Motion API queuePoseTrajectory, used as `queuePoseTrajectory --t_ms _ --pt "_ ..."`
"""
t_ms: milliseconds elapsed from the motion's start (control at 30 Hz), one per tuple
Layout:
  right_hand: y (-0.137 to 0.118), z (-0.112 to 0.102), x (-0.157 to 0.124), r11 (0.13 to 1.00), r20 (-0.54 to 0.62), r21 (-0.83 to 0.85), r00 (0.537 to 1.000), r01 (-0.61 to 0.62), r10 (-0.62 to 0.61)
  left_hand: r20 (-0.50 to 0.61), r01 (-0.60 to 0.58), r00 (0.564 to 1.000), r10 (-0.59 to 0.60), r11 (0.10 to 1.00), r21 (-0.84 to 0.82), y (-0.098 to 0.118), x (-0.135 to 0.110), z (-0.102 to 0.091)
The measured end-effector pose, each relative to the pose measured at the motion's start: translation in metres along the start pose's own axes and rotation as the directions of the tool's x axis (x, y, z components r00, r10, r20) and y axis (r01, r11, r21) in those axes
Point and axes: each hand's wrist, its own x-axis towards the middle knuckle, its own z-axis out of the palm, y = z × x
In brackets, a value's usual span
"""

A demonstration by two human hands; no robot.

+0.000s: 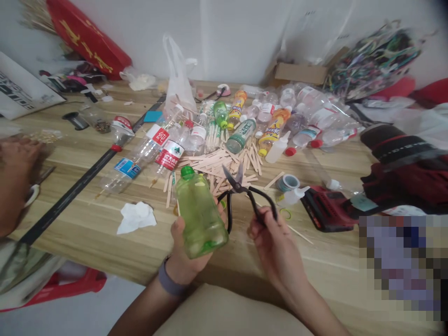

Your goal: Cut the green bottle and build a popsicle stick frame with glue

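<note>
My left hand (189, 256) is wrapped round a green plastic bottle (201, 214), which is tilted with its green cap away from me. In my right hand (276, 242) is a pair of black-handled scissors (238, 186), the blades parted and pointing away from me. One handle loop passes close behind the bottle, and I cannot tell whether the left fingers touch it. Just beyond lies a heap of wooden craft sticks (217, 163). A white tissue (136, 217) rests on the table to the left of the bottle.
Many clear bottles (315, 107) crowd the back right. A red cordless drill (395, 177) stands at the right, near a tape roll (288, 183) and a small glue bottle (291, 196). A black strip (77, 191) crosses the left side, where another person's hand (19, 158) rests.
</note>
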Motion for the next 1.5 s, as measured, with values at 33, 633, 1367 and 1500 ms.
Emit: queuePoseTrajectory --t_ms 33,633,1367,1500 --pt "0.002 0.003 -0.004 0.999 0.059 0.005 0.997 -0.043 0.042 -0.013 -0.021 1.000 0.021 0.999 -0.029 0.001 0.002 0.004" --pt "-0.017 0.000 0.013 0.998 0.317 -0.057 0.948 -0.006 0.023 -0.037 0.178 0.983 -0.180 0.983 -0.053 -0.016 -0.005 0.014" --pt "-0.029 -0.025 -0.034 0.094 0.690 -0.699 0.703 0.709 -0.171 -0.482 -0.010 0.875 -0.038 0.995 -0.097 0.010 0.026 0.029" --pt "-0.033 -0.023 -0.032 -0.232 0.735 -0.678 0.647 0.697 -0.204 -0.519 -0.032 0.854 -0.028 0.994 -0.107 0.009 0.025 0.034"
